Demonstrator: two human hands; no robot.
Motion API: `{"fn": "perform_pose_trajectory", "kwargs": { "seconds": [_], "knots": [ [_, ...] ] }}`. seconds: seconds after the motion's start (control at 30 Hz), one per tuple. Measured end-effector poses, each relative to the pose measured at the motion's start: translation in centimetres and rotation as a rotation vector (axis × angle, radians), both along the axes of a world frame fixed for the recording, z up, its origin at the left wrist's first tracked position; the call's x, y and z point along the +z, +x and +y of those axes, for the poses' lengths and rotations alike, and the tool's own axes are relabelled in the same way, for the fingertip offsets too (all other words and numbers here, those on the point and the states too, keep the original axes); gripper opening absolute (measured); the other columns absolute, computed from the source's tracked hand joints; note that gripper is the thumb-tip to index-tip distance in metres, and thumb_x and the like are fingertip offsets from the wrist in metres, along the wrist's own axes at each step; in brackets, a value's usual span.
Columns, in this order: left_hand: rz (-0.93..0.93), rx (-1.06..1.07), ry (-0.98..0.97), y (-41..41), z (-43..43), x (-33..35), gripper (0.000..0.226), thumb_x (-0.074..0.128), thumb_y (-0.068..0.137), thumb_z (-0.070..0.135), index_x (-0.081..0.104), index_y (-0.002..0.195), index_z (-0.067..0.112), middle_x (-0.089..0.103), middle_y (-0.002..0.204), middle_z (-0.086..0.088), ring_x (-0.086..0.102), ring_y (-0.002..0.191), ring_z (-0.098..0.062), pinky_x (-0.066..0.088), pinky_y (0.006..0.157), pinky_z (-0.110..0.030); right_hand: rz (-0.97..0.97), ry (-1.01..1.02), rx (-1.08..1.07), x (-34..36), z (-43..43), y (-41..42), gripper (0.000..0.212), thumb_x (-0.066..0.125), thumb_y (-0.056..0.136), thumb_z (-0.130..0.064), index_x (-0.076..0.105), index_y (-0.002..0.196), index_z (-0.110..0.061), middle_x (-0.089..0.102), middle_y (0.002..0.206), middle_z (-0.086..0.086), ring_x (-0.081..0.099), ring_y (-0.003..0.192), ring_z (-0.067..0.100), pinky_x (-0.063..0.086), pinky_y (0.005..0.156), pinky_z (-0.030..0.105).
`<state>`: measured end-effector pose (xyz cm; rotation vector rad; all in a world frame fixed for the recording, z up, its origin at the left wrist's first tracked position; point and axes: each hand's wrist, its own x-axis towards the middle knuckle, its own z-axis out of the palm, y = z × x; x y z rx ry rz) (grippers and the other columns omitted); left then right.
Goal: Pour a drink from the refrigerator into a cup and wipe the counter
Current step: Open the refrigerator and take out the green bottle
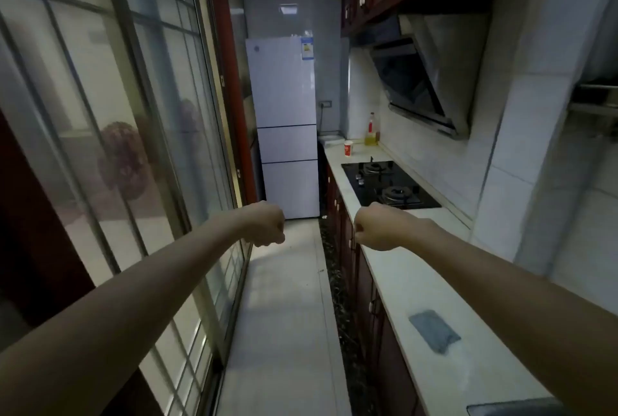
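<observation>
A white three-door refrigerator (284,124) stands closed at the far end of a narrow kitchen. A red-and-white paper cup (348,148) sits upright on the pale counter (411,268) near the fridge. A grey-blue cloth (434,330) lies flat on the counter close to me. My left hand (266,223) and my right hand (379,226) are stretched out in front of me as fists, empty, in the air above the floor and the counter's edge, far from the fridge and cup.
A black two-burner gas hob (388,185) is set into the counter, with a range hood (424,71) above it. An oil bottle (371,131) stands at the counter's far end. Sliding glass doors (117,148) line the left side. Dark red cabinets run below and above.
</observation>
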<state>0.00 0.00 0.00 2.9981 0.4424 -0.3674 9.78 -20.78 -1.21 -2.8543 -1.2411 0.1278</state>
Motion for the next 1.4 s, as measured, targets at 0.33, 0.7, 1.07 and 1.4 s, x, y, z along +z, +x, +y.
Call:
{"fn": "perform_pose_trajectory", "kwargs": {
  "seconds": [0.33, 0.7, 1.07, 1.4],
  "knots": [
    [0.029, 0.004, -0.089, 4.5, 5.9, -2.8, 0.026, 0.058, 0.097, 0.025, 0.066, 0.111, 0.004, 0.071, 0.102, -0.012, 0.069, 0.092, -0.024, 0.057, 0.084, -0.034, 0.006, -0.062, -0.042, -1.5, 4.9, 4.3, 0.017, 0.048, 0.093, -0.019, 0.056, 0.082, -0.009, 0.056, 0.080, 0.007, 0.059, 0.070, 0.025, 0.047, 0.060, 0.033],
    [0.079, -0.027, -0.016, 13.1, 9.2, -5.3, 0.027, 0.057, 0.097, 0.027, 0.067, 0.112, 0.008, 0.071, 0.104, -0.008, 0.069, 0.097, -0.023, 0.058, 0.089, -0.036, 0.067, -0.024, -0.003, -4.3, 9.1, 12.9, 0.021, 0.047, 0.093, -0.019, 0.063, 0.094, -0.004, 0.064, 0.089, 0.012, 0.062, 0.076, 0.026, 0.051, 0.063, 0.036],
    [0.028, 0.055, 0.069, 22.7, 13.9, -5.6, 0.020, 0.056, 0.097, 0.027, 0.066, 0.104, 0.010, 0.064, 0.091, -0.004, 0.063, 0.088, -0.020, 0.053, 0.083, -0.031, 0.110, 0.047, 0.043, -4.7, 15.0, 25.3, 0.025, 0.046, 0.089, -0.018, 0.060, 0.077, 0.000, 0.060, 0.073, 0.013, 0.051, 0.060, 0.025, 0.041, 0.052, 0.033],
    [0.059, 0.124, 0.083, 27.1, 20.9, -7.5, 0.020, 0.056, 0.095, 0.029, 0.063, 0.100, 0.011, 0.067, 0.099, -0.008, 0.065, 0.094, -0.023, 0.057, 0.086, -0.036, 0.145, 0.016, 0.141, -8.6, 23.1, 31.7, 0.028, 0.047, 0.089, -0.020, 0.067, 0.091, -0.001, 0.068, 0.084, 0.015, 0.062, 0.072, 0.030, 0.050, 0.061, 0.038]
  ]
}}
